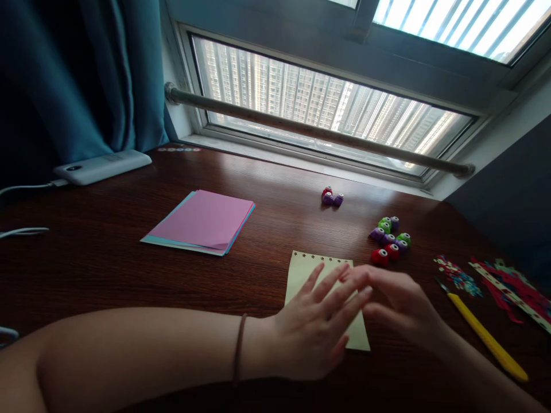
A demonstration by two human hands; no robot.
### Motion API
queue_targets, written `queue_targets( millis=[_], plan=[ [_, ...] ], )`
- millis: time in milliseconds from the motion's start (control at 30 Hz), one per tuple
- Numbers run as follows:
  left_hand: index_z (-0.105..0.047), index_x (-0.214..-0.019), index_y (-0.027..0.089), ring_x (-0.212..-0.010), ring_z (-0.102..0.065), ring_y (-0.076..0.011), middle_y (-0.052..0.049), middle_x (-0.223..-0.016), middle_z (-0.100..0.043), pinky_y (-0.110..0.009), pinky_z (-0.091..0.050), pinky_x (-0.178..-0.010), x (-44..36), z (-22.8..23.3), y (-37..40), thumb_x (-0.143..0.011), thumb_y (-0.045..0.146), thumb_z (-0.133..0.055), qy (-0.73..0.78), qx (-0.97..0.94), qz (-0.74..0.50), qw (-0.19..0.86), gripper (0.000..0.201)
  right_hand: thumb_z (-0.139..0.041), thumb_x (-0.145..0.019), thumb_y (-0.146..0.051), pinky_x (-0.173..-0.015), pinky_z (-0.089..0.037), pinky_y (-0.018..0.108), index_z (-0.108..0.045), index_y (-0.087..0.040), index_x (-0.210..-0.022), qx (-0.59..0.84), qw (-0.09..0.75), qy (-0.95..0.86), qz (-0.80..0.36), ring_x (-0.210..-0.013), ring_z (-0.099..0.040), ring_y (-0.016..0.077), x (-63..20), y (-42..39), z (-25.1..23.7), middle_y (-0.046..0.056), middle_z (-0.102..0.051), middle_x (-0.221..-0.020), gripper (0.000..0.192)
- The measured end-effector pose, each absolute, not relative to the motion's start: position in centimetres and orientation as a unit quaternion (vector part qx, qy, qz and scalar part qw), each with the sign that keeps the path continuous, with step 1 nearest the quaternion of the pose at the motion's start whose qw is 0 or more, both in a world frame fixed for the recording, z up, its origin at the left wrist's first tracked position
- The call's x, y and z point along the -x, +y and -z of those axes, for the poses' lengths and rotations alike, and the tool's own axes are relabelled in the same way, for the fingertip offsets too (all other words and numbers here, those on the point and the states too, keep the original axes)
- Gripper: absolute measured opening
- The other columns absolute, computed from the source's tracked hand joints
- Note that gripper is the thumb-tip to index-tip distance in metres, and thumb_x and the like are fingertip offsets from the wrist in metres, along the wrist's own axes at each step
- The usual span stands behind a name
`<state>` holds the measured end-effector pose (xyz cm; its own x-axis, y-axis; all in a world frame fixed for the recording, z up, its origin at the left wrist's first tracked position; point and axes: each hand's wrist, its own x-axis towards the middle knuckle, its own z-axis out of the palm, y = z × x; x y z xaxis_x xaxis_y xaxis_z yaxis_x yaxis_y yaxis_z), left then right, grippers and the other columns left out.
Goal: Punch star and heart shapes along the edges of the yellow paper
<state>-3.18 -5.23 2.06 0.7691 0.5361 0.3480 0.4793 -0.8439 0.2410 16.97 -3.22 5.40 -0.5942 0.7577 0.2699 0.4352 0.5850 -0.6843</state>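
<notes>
nearest, the left hand [321, 324] lies flat with fingers spread on a pale yellow sheet [314, 272], and the right hand [398, 304], loosely curled and holding nothing, touches its right edge. beyond lie small colourful punches [390, 238], and far left a pink paper stack [202, 221]. no writing is legible.

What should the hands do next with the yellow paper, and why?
Probably the right hand reaches for a small punch. The left hand lies flat on the yellow paper, only the top edge has holes, and the punches sit just beyond it.
</notes>
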Motion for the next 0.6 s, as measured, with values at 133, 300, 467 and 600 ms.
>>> queue_targets(
  millis=[133,300,467,600],
  plan=[
    [-0.021,-0.137,0.010,-0.133,0.002,-0.0404,-0.018,-0.147,-0.008,-0.059,-0.011,-0.107,2.7,-0.5,-4.3,-0.079,0.053,-0.043,0.385,-0.901,-0.160,0.120,0.076,-0.056,-0.082,-0.032,-0.079,-0.051,0.030,-0.061,-0.015,-0.096,0.473,0.400,-0.739,-0.264,-0.091,-0.061,0.0198,-17.2,3.7,-4.8,0.008,-0.065,-0.098,0.022],
    [-0.027,-0.135,0.008,-0.133,-0.001,-0.0407,-0.022,-0.145,-0.014,-0.055,-0.012,-0.108,2.9,0.2,-4.0,-0.079,0.065,-0.030,0.394,-0.895,-0.138,0.156,0.080,-0.057,-0.076,-0.020,-0.085,-0.045,0.041,-0.056,-0.008,-0.108,0.588,0.354,-0.725,-0.064,-0.091,-0.057,0.0246,-15.0,13.7,-1.1,0.015,-0.060,-0.105,0.034],
    [-0.024,-0.136,0.008,-0.132,0.002,-0.0411,-0.021,-0.145,-0.015,-0.054,-0.011,-0.109,3.0,0.1,-4.1,-0.079,0.066,-0.028,0.402,-0.893,-0.131,0.154,0.081,-0.055,-0.073,-0.012,-0.092,-0.035,0.044,-0.059,-0.011,-0.103,0.608,0.315,-0.729,-0.001,-0.106,-0.045,0.0300,-13.2,18.6,1.1,0.016,-0.059,-0.106,0.031],
    [-0.016,-0.138,0.005,-0.133,0.002,-0.0394,-0.021,-0.145,-0.012,-0.053,-0.010,-0.110,3.0,0.0,-4.1,-0.080,0.066,-0.026,0.403,-0.893,-0.127,0.153,0.085,-0.055,-0.073,-0.011,-0.089,-0.036,0.047,-0.061,-0.011,-0.092,0.617,0.319,-0.719,0.016,-0.105,-0.045,0.0325,-12.8,18.4,1.0,0.017,-0.061,-0.099,0.019]
  ],
)
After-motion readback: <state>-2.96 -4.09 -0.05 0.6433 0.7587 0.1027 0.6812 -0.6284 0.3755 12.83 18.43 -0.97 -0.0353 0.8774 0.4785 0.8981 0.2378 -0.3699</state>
